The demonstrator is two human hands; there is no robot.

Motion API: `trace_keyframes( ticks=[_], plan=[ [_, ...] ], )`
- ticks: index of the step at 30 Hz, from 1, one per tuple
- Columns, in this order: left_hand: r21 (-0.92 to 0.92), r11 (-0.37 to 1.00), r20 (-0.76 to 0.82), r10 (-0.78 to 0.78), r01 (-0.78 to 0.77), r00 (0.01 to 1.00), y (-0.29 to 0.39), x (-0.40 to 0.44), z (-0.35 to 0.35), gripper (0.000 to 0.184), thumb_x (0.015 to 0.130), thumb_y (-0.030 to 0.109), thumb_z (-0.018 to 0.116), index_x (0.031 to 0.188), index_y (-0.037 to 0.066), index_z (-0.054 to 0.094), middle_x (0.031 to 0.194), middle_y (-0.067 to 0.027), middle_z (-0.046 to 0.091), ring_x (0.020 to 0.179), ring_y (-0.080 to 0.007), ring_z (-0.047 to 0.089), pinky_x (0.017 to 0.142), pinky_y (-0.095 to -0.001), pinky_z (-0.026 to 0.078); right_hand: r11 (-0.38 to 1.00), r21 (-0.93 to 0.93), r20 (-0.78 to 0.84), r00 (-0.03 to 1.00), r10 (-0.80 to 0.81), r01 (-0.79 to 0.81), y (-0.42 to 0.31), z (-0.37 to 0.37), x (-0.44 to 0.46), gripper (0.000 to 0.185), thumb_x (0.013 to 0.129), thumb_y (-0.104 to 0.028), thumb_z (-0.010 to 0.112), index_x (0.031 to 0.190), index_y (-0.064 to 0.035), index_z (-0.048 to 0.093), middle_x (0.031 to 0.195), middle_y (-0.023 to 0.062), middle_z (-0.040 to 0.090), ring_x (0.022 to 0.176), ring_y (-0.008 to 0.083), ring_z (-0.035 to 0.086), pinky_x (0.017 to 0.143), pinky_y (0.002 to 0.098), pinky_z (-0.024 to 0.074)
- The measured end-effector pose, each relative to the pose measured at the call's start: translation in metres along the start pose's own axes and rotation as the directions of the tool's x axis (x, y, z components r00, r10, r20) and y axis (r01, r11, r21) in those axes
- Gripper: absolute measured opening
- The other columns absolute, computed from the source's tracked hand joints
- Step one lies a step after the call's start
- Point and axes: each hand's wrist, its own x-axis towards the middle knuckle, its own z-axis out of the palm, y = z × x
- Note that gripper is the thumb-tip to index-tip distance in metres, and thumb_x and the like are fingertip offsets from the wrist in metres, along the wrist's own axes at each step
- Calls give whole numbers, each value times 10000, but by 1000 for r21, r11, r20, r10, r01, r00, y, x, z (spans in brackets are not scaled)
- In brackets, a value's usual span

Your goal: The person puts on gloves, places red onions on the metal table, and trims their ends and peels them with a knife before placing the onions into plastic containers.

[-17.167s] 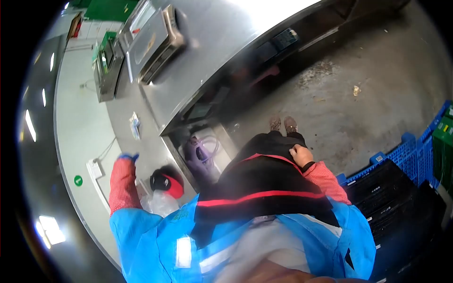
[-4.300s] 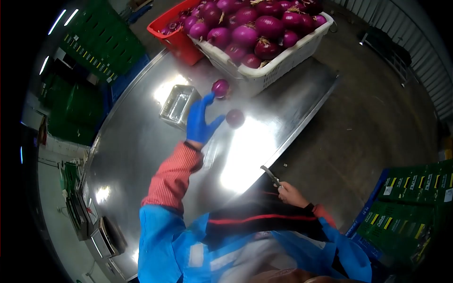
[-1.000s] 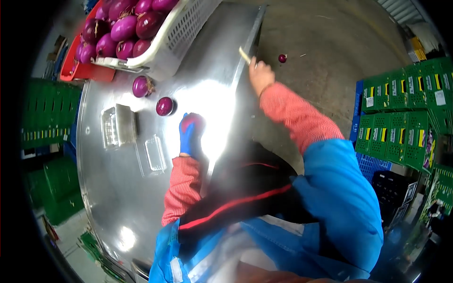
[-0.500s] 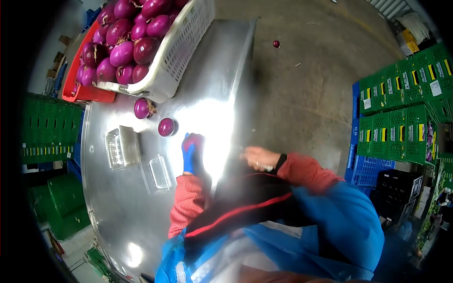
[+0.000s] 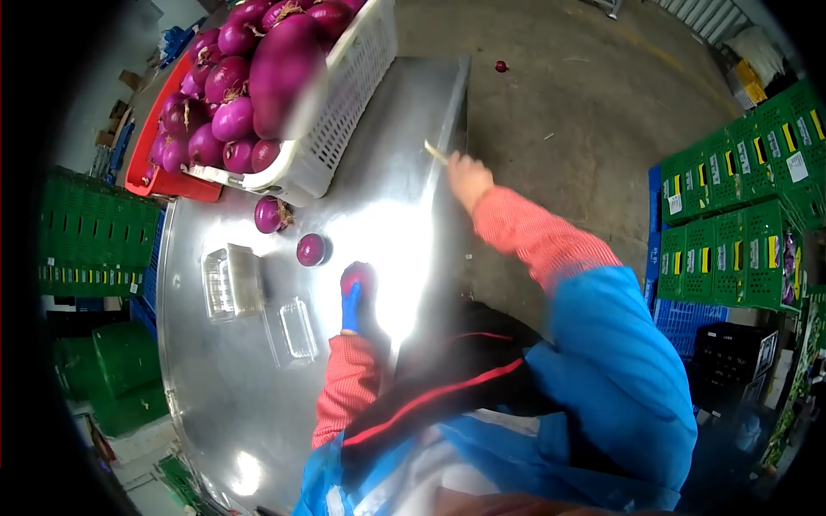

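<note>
My left hand (image 5: pixel 351 307), in a blue glove, is closed around a red onion (image 5: pixel 358 277) low over the metal table (image 5: pixel 284 404). Bare and raised over the table's right edge, my right hand (image 5: pixel 470 180) grips a thin, pale, stick-like object (image 5: pixel 436 153); blur hides its exact kind. Two more red onions, one trimmed-looking (image 5: pixel 311 250) and one with dry roots (image 5: pixel 272 215), lie just beyond my left hand. A large blurred purple onion shape (image 5: pixel 288 73) appears in front of the crate, apart from both hands.
A white crate (image 5: pixel 331 142) full of red onions stands at the table's far end, beside a red crate (image 5: pixel 142 172). Clear plastic trays (image 5: pixel 231 282) lie on the left. Green crates (image 5: pixel 731 163) are stacked at right. One onion (image 5: pixel 501 66) is on the floor.
My right hand has moved up and away from my body, showing the pale object. The blurred purple shape has appeared before the crate. My left hand still holds its onion.
</note>
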Motion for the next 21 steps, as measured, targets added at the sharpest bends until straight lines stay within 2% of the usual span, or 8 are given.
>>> trace_keyframes(
  ticks=[6,8,9,11,14,16,18,21],
  plan=[
    [-75,994,-18,-79,77,997,20,-18,36,677,844,319,687,1394,67,385,1355,-125,475,1269,-325,442,1085,-493,367,906,329,175,925,-336,267,-34,-107,-178,355,902,-122,487,1238,-7,487,767,123,569,622,232,599,487,363,510],
    [-84,994,6,-70,70,998,17,-17,32,669,843,309,689,1390,65,390,1350,-125,480,1265,-326,448,1084,-497,369,543,837,192,890,-412,71,-32,-113,-210,289,968,-182,451,1215,-38,487,701,83,547,568,171,566,444,308,463],
    [-78,995,16,-60,61,998,15,-15,28,666,843,304,690,1388,64,392,1348,-124,482,1263,-326,452,1083,-499,369,349,890,430,794,-430,-293,-29,-120,-207,281,978,-211,444,1201,-48,496,688,66,536,549,147,546,431,284,440],
    [-57,997,38,-49,51,998,24,-22,42,668,841,303,691,1388,64,391,1345,-127,485,1259,-324,457,1083,-498,370,-35,481,683,400,-612,-876,-22,-140,-197,278,1000,-268,429,1173,-68,514,661,31,515,513,99,504,406,237,394],
    [100,995,78,0,-7,997,29,-20,49,685,834,309,699,1391,64,382,1339,-136,488,1249,-325,469,1076,-503,377,-99,310,715,301,-631,-946,-15,-100,-188,286,1006,-313,433,1143,-90,548,675,1,500,485,49,448,384,195,339],
    [140,990,73,16,-26,997,29,-20,51,691,833,316,700,1388,58,382,1337,-139,487,1250,-326,467,1073,-507,378,-118,352,745,354,-566,-929,-3,-72,-153,260,995,-313,457,1103,-113,585,675,11,520,460,64,454,359,207,349],
    [171,984,49,50,-58,998,21,-17,43,695,831,324,702,1384,50,382,1335,-142,485,1252,-326,465,1071,-513,379,-157,608,675,611,-414,-778,14,-24,-99,219,968,-312,502,1068,-138,589,636,-4,521,449,81,472,344,242,356],
    [-88,996,53,32,-27,998,19,-18,41,702,825,330,707,1375,37,384,1327,-149,486,1249,-327,465,1070,-510,383,76,793,607,795,-4,-605,39,29,18,195,939,-303,472,932,-123,548,600,41,492,435,145,471,352,337,364]
  ],
)
